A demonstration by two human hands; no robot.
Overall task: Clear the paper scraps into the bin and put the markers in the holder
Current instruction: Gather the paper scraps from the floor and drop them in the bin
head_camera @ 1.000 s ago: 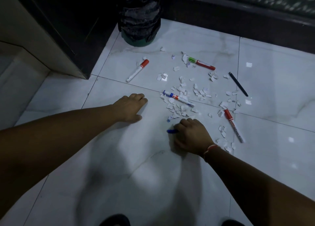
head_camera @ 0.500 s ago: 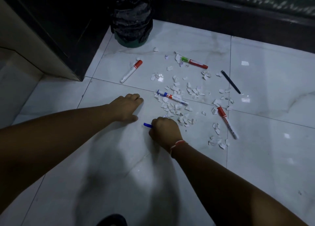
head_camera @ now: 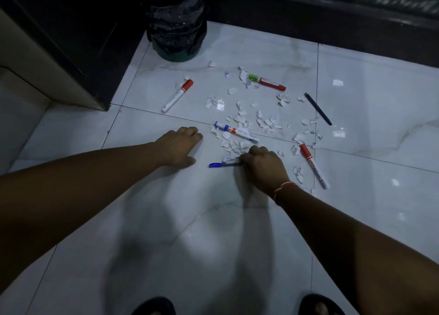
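Torn white paper scraps [head_camera: 247, 122] lie scattered over the white floor tiles. Among them are a white marker with a red cap [head_camera: 177, 95], a red marker with a green cap [head_camera: 267, 82], a white and blue marker [head_camera: 236, 132], another red-capped marker [head_camera: 313, 165] and a black pen [head_camera: 317, 108]. My right hand [head_camera: 262, 166] is closed on one end of a blue pen [head_camera: 219, 164] that lies on the floor. My left hand [head_camera: 179, 144] rests flat on the tile, fingers bent, holding nothing. A bin with a black liner [head_camera: 177, 24] stands at the back.
A dark cabinet [head_camera: 71, 41] stands at the left beside the bin. A dark skirting [head_camera: 332, 24] runs along the back wall. My two feet [head_camera: 318, 305] show at the bottom edge. No marker holder is in view.
My right hand moved left with the blue pen, then shifted back to the right; more of the pen now shows beyond my fingers. The left hand stayed in place.
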